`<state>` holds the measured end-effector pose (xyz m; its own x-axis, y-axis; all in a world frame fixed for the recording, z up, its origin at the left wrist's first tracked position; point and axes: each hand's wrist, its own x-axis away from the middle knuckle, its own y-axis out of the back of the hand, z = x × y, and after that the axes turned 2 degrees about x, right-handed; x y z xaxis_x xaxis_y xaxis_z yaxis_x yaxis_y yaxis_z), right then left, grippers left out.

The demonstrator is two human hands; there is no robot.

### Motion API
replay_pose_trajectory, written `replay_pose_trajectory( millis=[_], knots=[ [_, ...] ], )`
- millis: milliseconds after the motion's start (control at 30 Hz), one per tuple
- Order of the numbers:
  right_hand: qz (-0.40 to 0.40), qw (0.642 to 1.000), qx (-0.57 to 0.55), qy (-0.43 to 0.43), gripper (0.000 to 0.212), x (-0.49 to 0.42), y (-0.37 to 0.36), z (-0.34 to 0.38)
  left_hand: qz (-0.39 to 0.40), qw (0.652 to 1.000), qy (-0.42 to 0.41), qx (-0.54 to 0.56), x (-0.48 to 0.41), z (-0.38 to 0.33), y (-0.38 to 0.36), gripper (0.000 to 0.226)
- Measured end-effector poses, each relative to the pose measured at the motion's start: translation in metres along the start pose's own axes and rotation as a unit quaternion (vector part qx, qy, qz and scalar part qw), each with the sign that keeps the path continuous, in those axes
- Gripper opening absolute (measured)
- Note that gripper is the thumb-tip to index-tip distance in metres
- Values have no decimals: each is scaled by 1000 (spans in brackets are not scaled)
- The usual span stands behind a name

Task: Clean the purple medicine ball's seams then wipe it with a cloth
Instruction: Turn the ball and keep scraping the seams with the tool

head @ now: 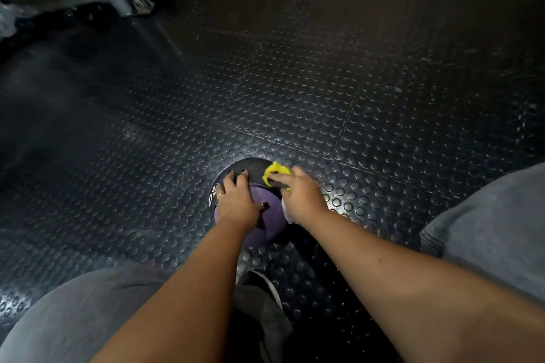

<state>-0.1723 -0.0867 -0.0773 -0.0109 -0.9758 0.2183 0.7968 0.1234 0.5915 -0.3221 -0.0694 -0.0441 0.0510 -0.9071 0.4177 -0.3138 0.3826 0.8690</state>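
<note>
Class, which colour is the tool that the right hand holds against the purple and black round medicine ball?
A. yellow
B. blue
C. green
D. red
A: the right hand grips a small yellow tool with a dark handle, pressed to the top of the purple and black round medicine ball.

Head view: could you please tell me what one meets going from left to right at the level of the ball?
left hand → purple medicine ball → right hand, gripping a yellow tool → grey trouser leg
</note>
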Motion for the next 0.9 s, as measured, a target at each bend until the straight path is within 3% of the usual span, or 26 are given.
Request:
replay_pose_trajectory(
  millis=[100,267,400,467,600,733,833,900],
  knots=[
    [50,998,33,14,45,5,-13,-12,15,1000,11,-11,-1,4,4,105],
    [32,994,99,36,47,15,-20,-33,-3,1000,14,-26,3,-2,-4,103],
    [74,980,176,-62,22,30,-15,-75,-7,1000,21,-17,6,-5,-6,101],
    [96,974,158,-134,28,40,-15,-93,-5,999,27,-17,9,-3,-4,100],
    [26,976,59,-206,47,30,-11,-80,4,998,52,-27,18,-5,5,91],
    [-40,970,35,-236,41,15,4,-67,-27,991,118,55,29,-11,1,81],
    [-32,976,-14,-215,38,21,-6,-53,-92,956,215,179,33,-6,0,84],
    [-19,987,-56,-148,37,30,-16,-32,-118,923,287,229,34,-4,2,85]
  ],
)
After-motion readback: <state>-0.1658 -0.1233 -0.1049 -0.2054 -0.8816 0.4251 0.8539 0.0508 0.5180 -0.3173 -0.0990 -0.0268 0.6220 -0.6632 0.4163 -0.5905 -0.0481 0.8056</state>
